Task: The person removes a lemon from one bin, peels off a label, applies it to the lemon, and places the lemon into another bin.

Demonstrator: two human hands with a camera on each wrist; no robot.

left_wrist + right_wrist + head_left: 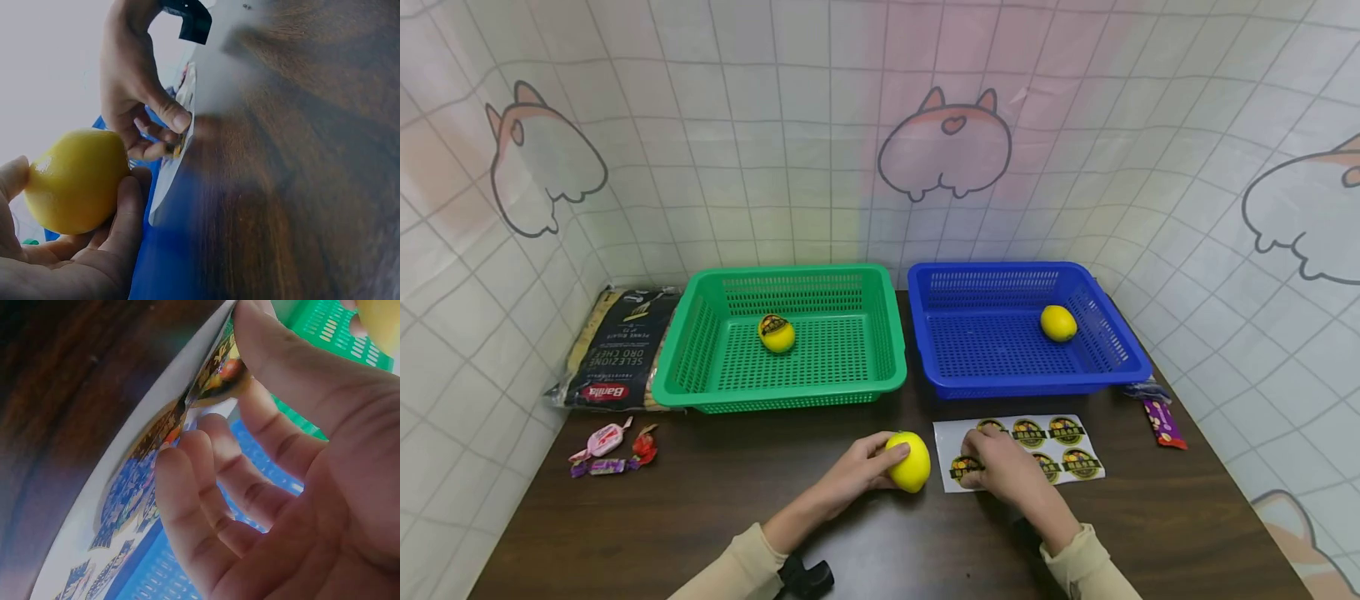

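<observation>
My left hand [867,468] grips a yellow lemon [910,462] between thumb and fingers, above the table just left of the sticker sheet [951,429]. No label shows on this lemon's visible sides. My right hand [1003,462] is over the sheet's left part. In the right wrist view its thumb and index finger pinch the edge of a round black-and-gold sticker [215,380], which is partly lifted from the white backing. The other fingers curl close to the sheet. Several more round stickers [1065,431] lie on the sheet in rows.
Behind the hands stand a green basket [790,398] holding a lemon with a sticker [777,333] and a blue basket [1022,387] holding a plain lemon [1058,323]. A pasta bag [628,346] and wrapped candies [602,440] lie left; a purple snack packet [1163,423] lies right.
</observation>
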